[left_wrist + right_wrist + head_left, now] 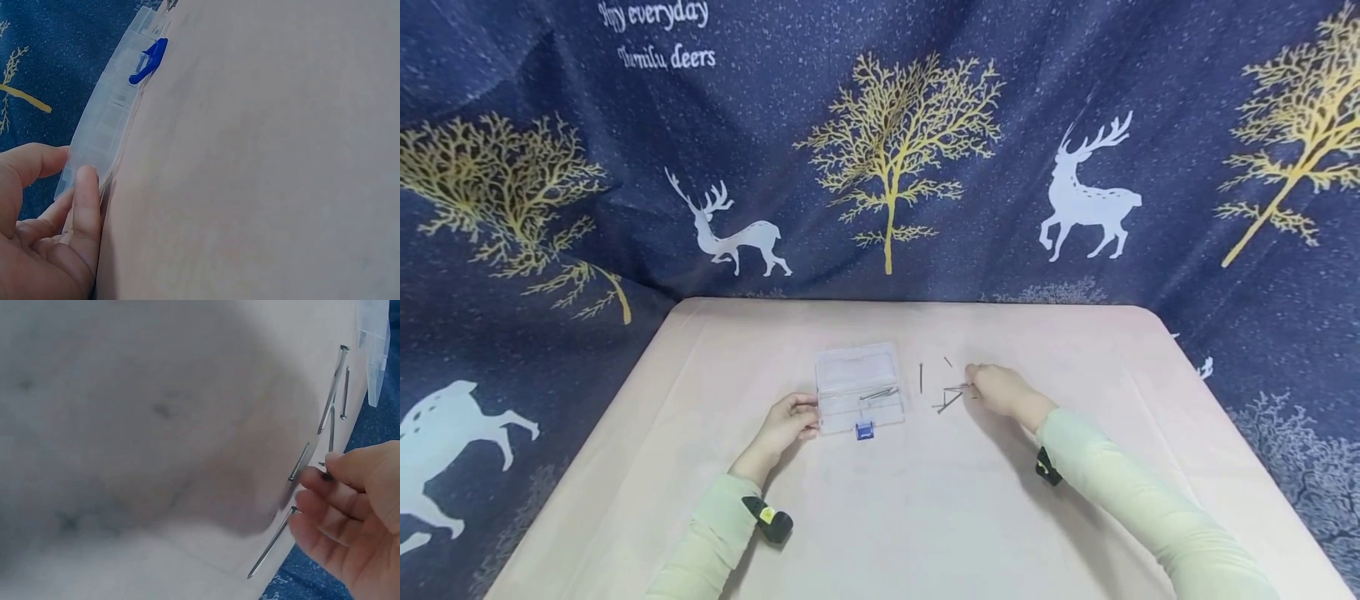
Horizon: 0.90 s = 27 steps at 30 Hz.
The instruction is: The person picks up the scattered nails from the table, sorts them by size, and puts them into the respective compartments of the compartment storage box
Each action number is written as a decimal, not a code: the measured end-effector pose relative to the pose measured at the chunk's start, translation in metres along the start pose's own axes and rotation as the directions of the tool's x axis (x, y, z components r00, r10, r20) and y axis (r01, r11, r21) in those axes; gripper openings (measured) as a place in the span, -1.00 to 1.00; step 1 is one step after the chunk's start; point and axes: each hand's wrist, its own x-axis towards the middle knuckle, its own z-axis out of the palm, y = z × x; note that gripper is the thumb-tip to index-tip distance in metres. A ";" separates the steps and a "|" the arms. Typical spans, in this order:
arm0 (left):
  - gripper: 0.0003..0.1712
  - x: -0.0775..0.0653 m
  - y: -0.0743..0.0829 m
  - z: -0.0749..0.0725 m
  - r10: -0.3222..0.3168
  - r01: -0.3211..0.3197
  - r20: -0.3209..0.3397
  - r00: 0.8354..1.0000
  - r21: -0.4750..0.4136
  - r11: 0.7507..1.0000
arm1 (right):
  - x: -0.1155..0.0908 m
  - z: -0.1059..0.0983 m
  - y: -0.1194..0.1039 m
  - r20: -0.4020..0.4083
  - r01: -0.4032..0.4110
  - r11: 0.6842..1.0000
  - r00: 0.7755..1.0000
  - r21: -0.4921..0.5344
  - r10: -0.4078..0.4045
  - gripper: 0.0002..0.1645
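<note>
A clear plastic box (837, 414) lies on the table with its lid raised, a blue latch (865, 432) at its front. Inside it are several nails (878, 393). My left hand (786, 423) holds the box by its left end, thumb and fingers on the edge, as the left wrist view also shows. To the right of the box, my right hand (1000, 389) is down at the loose nails (950, 402). Its thumb and index finger pinch one nail (332, 428) near an end. Close beside those fingers lie a long nail (272, 544) and a shorter nail (299, 464).
One nail (921, 377) lies apart between the box and the pile, and a small nail (948, 362) lies farther back. The pale pink tabletop (925, 517) ends at a dark blue cloth (955, 275) printed with deer and trees.
</note>
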 end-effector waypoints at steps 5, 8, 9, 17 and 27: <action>-0.54 0.003 -0.005 0.001 0.001 -0.001 -0.013 1.000 0.007 1.000 | -0.002 0.004 0.001 -0.103 0.014 0.997 0.995 0.075 -0.006 -0.92; -0.55 0.003 -0.007 0.001 -0.005 0.005 -0.024 1.000 0.008 1.000 | -0.003 0.005 0.002 -0.184 0.019 0.985 0.983 0.170 0.013 -0.91; -0.56 0.004 -0.007 0.001 -0.007 0.007 -0.028 1.000 0.008 1.000 | -0.003 0.005 0.003 -0.205 0.014 0.978 0.978 0.210 0.030 -0.90; -0.57 0.004 -0.007 0.001 -0.003 0.003 -0.031 1.000 0.018 1.000 | -0.001 0.004 0.005 -0.163 -0.130 0.822 0.952 0.555 0.261 -0.88; -0.56 0.004 -0.006 0.001 -0.016 0.017 -0.035 0.999 0.025 1.000 | 0.000 0.009 0.002 0.005 -0.241 0.530 0.913 0.813 0.408 -0.85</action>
